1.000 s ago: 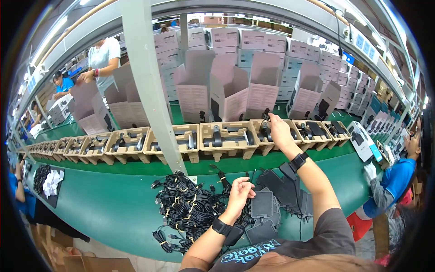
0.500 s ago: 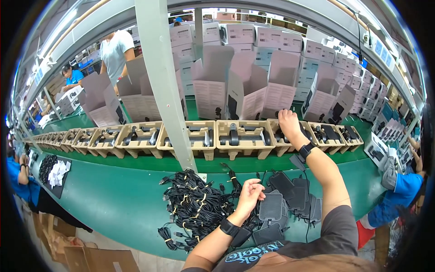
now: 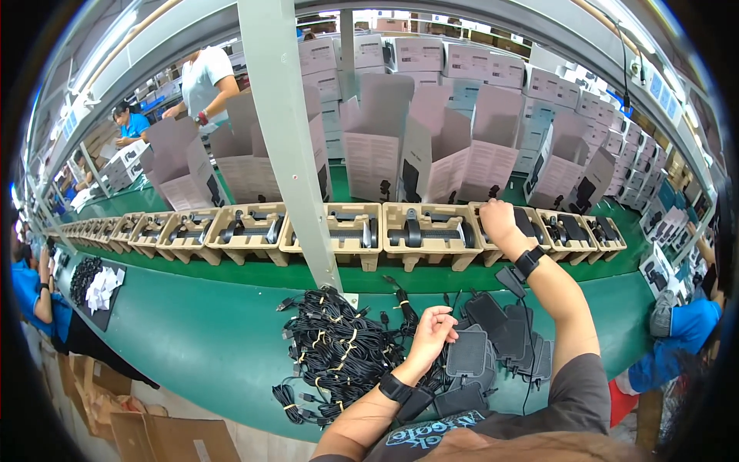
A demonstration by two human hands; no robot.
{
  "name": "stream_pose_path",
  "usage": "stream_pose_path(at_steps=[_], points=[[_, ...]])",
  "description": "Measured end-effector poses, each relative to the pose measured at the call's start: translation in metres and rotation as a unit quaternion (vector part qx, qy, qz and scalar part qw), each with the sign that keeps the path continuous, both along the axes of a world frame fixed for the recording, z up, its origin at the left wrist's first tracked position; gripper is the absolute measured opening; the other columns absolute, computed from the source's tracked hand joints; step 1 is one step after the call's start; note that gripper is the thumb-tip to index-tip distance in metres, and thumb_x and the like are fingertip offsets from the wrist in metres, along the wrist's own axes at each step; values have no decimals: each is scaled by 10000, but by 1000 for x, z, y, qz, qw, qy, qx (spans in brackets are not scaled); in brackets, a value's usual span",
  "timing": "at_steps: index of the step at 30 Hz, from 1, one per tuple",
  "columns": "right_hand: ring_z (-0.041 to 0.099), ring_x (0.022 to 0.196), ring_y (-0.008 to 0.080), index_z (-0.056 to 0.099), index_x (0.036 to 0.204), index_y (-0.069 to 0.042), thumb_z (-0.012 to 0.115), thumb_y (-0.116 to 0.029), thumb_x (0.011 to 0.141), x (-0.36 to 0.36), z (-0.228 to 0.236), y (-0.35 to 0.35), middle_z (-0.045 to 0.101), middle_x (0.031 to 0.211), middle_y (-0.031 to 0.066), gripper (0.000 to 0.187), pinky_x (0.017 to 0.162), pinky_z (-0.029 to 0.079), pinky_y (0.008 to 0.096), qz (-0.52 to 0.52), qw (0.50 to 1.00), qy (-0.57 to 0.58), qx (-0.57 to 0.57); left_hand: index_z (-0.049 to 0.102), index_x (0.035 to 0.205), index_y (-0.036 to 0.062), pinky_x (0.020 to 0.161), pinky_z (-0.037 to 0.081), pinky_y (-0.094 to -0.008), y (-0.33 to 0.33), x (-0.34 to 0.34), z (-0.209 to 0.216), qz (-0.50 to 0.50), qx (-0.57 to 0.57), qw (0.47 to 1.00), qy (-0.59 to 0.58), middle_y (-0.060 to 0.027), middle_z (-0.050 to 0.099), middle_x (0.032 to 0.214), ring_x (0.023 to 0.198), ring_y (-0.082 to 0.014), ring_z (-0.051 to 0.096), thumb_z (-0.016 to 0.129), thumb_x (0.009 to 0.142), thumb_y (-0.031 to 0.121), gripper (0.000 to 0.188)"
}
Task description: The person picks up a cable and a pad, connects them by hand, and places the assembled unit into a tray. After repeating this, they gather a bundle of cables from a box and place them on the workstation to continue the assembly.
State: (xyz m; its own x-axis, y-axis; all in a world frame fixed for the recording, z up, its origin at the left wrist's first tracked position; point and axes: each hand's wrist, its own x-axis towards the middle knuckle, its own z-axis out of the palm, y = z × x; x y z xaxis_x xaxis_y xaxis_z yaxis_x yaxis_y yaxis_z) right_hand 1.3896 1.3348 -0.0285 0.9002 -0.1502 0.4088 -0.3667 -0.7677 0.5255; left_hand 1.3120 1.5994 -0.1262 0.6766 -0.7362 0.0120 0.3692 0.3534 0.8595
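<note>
My right hand (image 3: 499,223) reaches into a tan moulded tray (image 3: 486,259) on the line, its fingers bent down among black parts. Its fingertips, and whatever they touch, are out of sight. Lower down, my left hand (image 3: 433,336) hovers with loosely curled, parted fingers and nothing visible in them. Beside it on the right lie several flat dark panels (image 3: 470,353) with cables. On its left is a heap of black cables (image 3: 339,346) tied in bundles. A small black box (image 3: 510,282) with a cord is below my right wrist.
Tan trays (image 3: 254,235) with black parts run in a row across the green belt (image 3: 400,282). Open cartons (image 3: 373,165) stand behind it. A grey post (image 3: 289,138) rises in front of the trays. Co-workers in blue sit at left (image 3: 50,308) and right (image 3: 681,339).
My right hand has moved down and nearer, deeper into the tray. My left hand stays almost in place. The whole view has shifted slightly.
</note>
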Motion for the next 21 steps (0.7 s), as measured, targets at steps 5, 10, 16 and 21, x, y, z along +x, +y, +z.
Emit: stream_pose_path(at_steps=[5, 10, 16, 21], points=[[615, 702, 195, 604, 743, -85, 539, -122, 717, 2, 6, 1, 598, 730, 61, 78, 567, 487, 308, -9, 1000, -16, -3, 420, 1092, 15, 632, 460, -232, 5, 2, -1, -4, 1, 1000, -1, -84, 543, 900, 691, -118, 545, 488, 890, 144, 248], [610, 714, 202, 634, 744, -93, 537, -135, 720, -3, -2, -20, 602, 750, 64, 108, 568, 482, 312, -75, 997, -10, 26, 427, 1086, 12, 635, 462, -233, 9, 5, 0, -6, 7, 1000, 3, -84, 544, 896, 690, -118, 545, 492, 888, 143, 246], [622, 693, 225, 575, 910, -47, 494, -123, 774, 6, -13, -19, 613, 768, 97, 175, 532, 494, 322, -106, 993, 23, 57, 438, 1077, 21, 633, 468, -239, 11, 8, -1, -20, 15, 1000, -9, -86, 553, 909, 696, -121, 554, 498, 883, 131, 231], [622, 632, 277, 421, 1037, 20, 443, -120, 831, 27, -46, -14, 603, 652, 151, 250, 541, 503, 365, -95, 962, -143, 211, 445, 1072, 20, 639, 469, -240, 14, 10, -2, -19, 18, 1000, -15, -85, 559, 904, 701, -125, 560, 507, 879, 134, 232]])
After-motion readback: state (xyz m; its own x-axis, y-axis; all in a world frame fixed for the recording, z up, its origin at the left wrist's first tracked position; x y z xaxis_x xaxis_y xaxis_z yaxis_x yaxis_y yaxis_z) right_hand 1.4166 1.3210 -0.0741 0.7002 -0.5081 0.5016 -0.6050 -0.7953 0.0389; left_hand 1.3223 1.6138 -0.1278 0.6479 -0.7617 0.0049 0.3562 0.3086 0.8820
